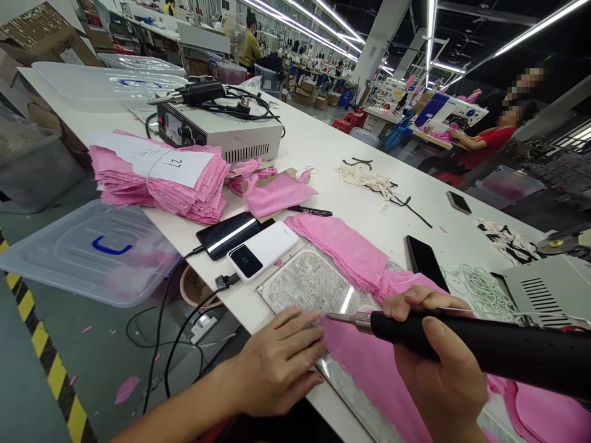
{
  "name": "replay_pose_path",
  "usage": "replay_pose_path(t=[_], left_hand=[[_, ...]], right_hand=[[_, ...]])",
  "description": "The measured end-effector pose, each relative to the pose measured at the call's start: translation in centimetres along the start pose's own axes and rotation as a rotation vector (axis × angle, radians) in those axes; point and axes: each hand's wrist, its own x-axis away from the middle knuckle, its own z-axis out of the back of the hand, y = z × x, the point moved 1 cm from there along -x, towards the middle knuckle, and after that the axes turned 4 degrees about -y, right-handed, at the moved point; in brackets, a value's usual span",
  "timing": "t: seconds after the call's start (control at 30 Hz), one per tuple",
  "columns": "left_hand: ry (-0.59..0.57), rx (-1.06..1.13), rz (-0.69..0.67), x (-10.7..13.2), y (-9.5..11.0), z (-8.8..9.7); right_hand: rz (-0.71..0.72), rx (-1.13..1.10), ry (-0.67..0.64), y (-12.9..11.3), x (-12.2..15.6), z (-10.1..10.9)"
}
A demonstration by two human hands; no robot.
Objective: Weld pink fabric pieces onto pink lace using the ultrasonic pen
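Note:
My right hand [441, 363] is wrapped round the black handle of a cutting tool [480, 347] whose metal tip touches the edge of a pink fabric piece [373, 363]. The fabric lies over a scratched metal plate [309, 283] at the table's near edge. My left hand [281, 360] lies flat with fingers stretched out, pressing the fabric's left edge beside the tool tip. A strip of pink lace [344, 246] runs away from the plate.
A tied stack of pink pieces [157, 178] with a paper label, a white control box [221, 132] with a second tool, a white power bank [263, 249], phones [425, 261], white cords [480, 289], a grey box [545, 289]. A plastic bin lid [92, 252] sits left. People sit at sewing stations beyond.

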Motion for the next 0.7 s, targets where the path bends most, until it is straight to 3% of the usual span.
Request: replay_pose_path(t=[0.7], left_hand=[[-0.003, -0.012, 0.003, -0.16, -0.06, 0.03]], right_hand=[[-0.009, -0.095, -0.091, 0.12, 0.41, -0.5]])
